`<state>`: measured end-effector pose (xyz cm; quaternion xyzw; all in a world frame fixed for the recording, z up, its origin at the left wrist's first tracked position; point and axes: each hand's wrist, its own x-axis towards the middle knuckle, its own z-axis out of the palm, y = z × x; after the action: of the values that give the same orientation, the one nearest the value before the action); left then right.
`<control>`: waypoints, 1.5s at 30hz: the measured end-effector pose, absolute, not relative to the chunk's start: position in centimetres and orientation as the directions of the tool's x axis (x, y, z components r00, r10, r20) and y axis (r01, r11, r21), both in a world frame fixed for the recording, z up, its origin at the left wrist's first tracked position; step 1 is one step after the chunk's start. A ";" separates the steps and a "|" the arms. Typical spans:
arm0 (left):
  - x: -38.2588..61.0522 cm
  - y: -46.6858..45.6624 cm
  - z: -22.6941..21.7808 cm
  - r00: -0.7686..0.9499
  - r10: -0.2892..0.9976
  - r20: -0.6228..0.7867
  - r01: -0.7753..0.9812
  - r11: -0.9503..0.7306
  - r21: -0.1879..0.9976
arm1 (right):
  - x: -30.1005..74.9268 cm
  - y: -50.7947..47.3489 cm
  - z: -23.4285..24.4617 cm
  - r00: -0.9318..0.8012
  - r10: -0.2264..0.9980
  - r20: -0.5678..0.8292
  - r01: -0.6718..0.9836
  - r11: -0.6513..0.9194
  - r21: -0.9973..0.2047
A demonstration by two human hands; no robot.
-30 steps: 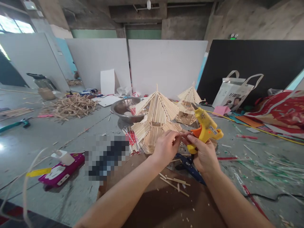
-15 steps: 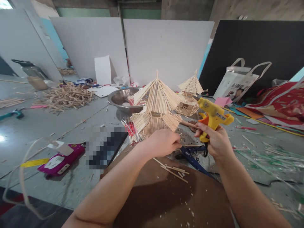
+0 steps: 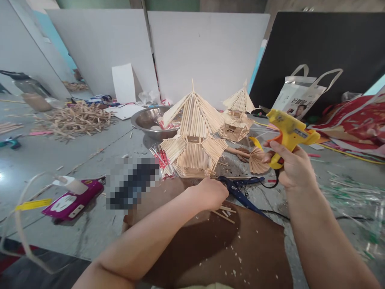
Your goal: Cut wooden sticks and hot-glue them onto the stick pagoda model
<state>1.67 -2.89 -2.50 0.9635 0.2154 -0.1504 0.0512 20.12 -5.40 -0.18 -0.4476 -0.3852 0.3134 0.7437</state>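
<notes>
My right hand (image 3: 293, 167) is wrapped round a yellow and orange glue gun (image 3: 288, 131), held up above the table with its nozzle pointing left. My left hand (image 3: 213, 193) is closed, knuckles up, low over loose thin wooden sticks (image 3: 225, 212) on a brown board (image 3: 216, 249); what its fingers hold is hidden. Just beyond it stands a large model pavilion of sticks (image 3: 194, 136). A smaller stick pavilion (image 3: 237, 114) stands behind. A fan-shaped stick panel (image 3: 258, 160) lies between the model and the glue gun.
Blue-handled scissors (image 3: 237, 190) lie by my left hand. A steel bowl (image 3: 150, 120) sits behind the model, a heap of sticks (image 3: 75, 118) far left, a magenta case (image 3: 72, 200) near left. A white tote bag (image 3: 303, 98) and red cloth (image 3: 355, 124) are at right.
My hands have parted: the right hand lifted the glue gun up and to the right, and the left hand dropped toward the loose sticks on the brown board. The view tilted down.
</notes>
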 end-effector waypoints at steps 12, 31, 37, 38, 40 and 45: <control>2.5 -3.6 -4.2 0.887 0.337 -0.316 0.367 -0.929 0.040 | 20.3 -5.5 0.0 0.494 0.811 0.313 -0.121 0.421 -0.899; 2.8 -5.1 -4.9 0.910 0.291 -0.295 0.310 -0.951 0.017 | 20.4 -5.1 -0.3 0.494 0.818 0.295 -0.119 0.399 -0.909; 2.8 -5.1 -5.3 0.917 0.289 -0.277 0.309 -0.950 0.033 | 21.9 -3.8 -1.9 0.519 0.831 0.198 -0.116 0.298 -0.948; 2.8 -5.0 -5.3 0.914 0.292 -0.283 0.315 -0.948 0.038 | 22.2 -3.6 -2.1 0.520 0.836 0.177 -0.132 0.284 -0.950; 2.9 -4.9 -5.4 0.905 0.312 -0.288 0.339 -0.939 0.049 | 22.6 -3.4 -2.5 0.524 0.837 0.158 -0.152 0.275 -0.949; 3.0 -3.6 -4.7 0.891 0.403 -0.208 0.427 -0.900 0.086 | 22.9 -3.4 -2.4 0.525 0.834 0.173 -0.139 0.284 -0.949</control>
<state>2.96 -3.65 -4.67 0.9703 0.2139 -0.0927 0.0649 22.87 -3.38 -2.43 -0.4938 -0.3515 0.3379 0.7200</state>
